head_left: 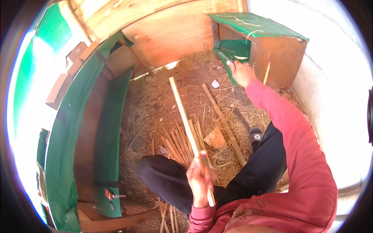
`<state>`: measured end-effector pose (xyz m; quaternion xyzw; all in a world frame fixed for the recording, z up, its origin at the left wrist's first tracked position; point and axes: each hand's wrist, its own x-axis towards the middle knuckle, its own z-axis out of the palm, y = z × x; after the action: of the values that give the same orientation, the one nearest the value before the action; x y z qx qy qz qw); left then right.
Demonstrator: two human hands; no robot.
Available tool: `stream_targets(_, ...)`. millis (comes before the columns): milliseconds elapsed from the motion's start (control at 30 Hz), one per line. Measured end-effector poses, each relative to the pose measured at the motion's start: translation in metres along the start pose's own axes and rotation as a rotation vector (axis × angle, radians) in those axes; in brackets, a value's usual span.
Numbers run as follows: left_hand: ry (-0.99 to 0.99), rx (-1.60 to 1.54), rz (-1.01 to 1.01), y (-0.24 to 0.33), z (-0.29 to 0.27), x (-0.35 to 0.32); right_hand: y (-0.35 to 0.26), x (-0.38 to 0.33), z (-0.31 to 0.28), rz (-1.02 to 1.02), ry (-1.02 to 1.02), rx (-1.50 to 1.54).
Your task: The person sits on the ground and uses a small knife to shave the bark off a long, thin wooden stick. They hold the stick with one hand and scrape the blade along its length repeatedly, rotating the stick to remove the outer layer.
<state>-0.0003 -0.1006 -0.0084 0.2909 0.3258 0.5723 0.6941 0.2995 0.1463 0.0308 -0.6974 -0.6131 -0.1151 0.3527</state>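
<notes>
My left hand (199, 178) is closed around the lower part of a long pale split-bamboo stick (181, 101). The stick slants up and away above my lap, its far end free. Out to the right and farther off, my right hand (242, 73) is wrapped round the handle of what looks like a knife (224, 57), its greyish blade pointing up and left. This hand is near the opening of a green-topped wooden box, well apart from the stick. Below the stick, several split bamboo sticks (176, 145) lie in a fanned pile on the ground by my knee.
A thick bamboo pole (224, 123) and a small wood piece (215, 138) lie on straw-strewn ground. The wooden box (279, 58) stands at the back right by a white wall. Along the left runs a green-covered shelf (83, 128), with a red-and-metal tool (111, 195) on it.
</notes>
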Motion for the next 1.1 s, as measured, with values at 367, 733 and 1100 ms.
stream_targets(367, -0.013, 0.024, 0.015, 0.012, 0.006, 0.016, -0.117, -0.102, -0.022, -0.836, -0.371, 0.532)
stream_targets(733, 0.115, 0.066, 0.012, 0.014, 0.003, 0.023, -0.120, -0.091, 0.017, -0.833, -0.262, 0.081)
stream_targets(1100, 0.082, 0.317, 0.068, 0.011, -0.008, 0.019, -0.043, -0.016, 0.006, -0.151, -0.247, 0.217)
